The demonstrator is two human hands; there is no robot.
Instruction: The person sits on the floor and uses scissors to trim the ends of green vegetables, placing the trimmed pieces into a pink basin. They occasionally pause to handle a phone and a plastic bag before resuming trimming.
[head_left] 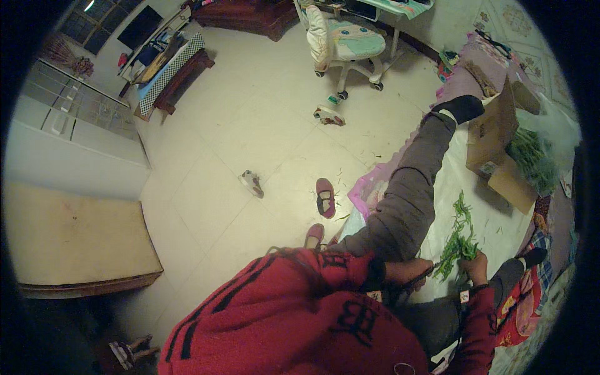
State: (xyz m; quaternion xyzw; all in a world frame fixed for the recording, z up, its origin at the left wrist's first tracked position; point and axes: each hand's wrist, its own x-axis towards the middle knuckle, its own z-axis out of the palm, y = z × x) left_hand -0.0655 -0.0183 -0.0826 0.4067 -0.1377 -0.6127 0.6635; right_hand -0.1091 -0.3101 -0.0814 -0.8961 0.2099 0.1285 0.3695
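Observation:
A pile of green leafy vegetables (461, 234) lies on a pale sheet (453, 175) between my outstretched legs. My right hand (476, 269) is at the near right end of the greens, its fingers closed on some of them. To the left of the pile, beside my thigh, is my left hand (409, 272). Its fingers look curled together, and anything in them is too dark to make out. Both hands are low, close to my lap.
An open cardboard box (494, 134) stands beyond the greens, next to a clear plastic bag (537, 153) of more greens. A patterned red cloth (520, 312) lies at the right. Shoes (325, 199) are on the tiled floor, with a wheeled chair (353, 47) farther off.

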